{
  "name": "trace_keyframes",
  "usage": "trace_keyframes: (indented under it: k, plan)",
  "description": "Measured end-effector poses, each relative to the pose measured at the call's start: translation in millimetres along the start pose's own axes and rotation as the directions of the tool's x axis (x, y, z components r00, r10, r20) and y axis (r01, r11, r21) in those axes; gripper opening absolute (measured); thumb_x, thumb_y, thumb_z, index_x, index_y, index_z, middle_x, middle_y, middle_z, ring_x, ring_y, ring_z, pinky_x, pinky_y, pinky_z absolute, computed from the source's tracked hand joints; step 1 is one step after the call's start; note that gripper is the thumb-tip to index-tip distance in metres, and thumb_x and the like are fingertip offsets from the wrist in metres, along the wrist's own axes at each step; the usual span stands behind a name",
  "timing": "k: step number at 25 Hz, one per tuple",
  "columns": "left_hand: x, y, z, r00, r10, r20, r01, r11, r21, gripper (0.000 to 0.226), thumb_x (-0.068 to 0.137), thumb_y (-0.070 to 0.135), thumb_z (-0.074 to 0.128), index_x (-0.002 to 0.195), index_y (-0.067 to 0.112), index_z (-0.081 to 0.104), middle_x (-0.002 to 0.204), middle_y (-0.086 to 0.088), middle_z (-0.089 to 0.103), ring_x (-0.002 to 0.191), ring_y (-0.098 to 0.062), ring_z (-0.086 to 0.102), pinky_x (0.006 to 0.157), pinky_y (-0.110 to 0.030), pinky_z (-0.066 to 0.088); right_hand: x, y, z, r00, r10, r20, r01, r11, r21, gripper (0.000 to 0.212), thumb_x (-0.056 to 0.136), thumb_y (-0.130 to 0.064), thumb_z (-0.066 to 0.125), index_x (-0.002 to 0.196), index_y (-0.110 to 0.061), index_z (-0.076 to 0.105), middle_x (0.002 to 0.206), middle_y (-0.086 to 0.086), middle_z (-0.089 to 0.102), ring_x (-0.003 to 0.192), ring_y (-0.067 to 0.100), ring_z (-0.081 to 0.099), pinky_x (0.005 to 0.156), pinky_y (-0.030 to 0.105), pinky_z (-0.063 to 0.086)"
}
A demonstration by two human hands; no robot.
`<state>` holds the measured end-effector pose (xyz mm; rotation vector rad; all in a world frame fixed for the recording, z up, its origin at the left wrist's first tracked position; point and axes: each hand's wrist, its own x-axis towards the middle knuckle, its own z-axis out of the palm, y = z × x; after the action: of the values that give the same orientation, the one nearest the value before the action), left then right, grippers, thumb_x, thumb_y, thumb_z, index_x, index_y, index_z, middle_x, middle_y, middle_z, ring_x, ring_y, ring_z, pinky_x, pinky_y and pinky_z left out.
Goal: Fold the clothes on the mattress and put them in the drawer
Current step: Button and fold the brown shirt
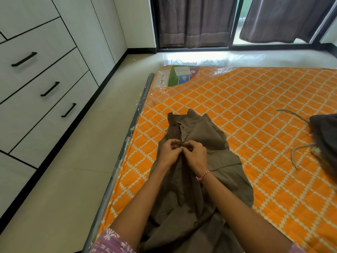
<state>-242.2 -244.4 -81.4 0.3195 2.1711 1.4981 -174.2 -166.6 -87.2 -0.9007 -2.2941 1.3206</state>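
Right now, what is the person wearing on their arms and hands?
Both forearms are bare. The right wrist carries a thin pink and white thread bracelet. Short sleeves of a pinkish purple fabric with a white floral print show at the bottom edge. No gloves, rings or watch are visible on the left hand or right hand.

2 hands (pixel 170 152) (pixel 196 156), 1 brown shirt (pixel 200 179), 1 dark garment (pixel 326 136), 1 mattress (pixel 255 99), 3 drawer handles (pixel 50 89).

Both hands (pixel 182 154) on brown shirt (pixel 200 179)

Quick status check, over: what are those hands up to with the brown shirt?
Left hand and right hand pinching brown shirt placket, buttoning. Shirt unfolded on mattress. Drawers closed.
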Motion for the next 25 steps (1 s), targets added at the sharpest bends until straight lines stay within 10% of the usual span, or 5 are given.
trace_keyframes:
  k: [5,16,25]
  plan:
    - [-1,-2,-6,0.991,-0.129,0.017,0.129,0.956,-0.264,0.016,0.089,-0.008,0.054,0.100,0.002,0.059,0.077,-0.007,0.062,0.072,-0.015,0.059,0.066,-0.021,0.049,-2,-1,2,1.000,0.013,-0.003,-0.013,0.999,0.043,0.013,0.087,-0.018,0.065,0.095,-0.010,0.072,0.088,0.003,0.070,0.082,0.014,0.063,0.069,0.023,0.048]
    - [-18,3,11,0.922,0.302,-0.243,-0.243,0.938,0.245,0.020,0.080,-0.001,0.068,0.097,0.009,0.066,0.083,-0.002,0.070,0.074,-0.006,0.063,0.066,-0.007,0.048,-8,-5,-2,0.991,0.023,-0.129,-0.017,0.999,0.048,0.009,0.087,-0.013,0.064,0.088,-0.008,0.071,0.083,0.006,0.070,0.077,0.017,0.064,0.068,0.030,0.052]
    - [-24,8,12,0.927,0.302,-0.223,-0.227,0.924,0.307,0.027,0.087,0.002,0.057,0.111,0.008,0.068,0.096,-0.006,0.073,0.085,-0.012,0.067,0.077,-0.014,0.047,-8,-7,-6,0.995,-0.018,-0.099,0.008,0.995,-0.096,0.016,0.086,-0.017,0.066,0.097,-0.008,0.073,0.090,0.008,0.073,0.083,0.020,0.067,0.075,0.032,0.054]
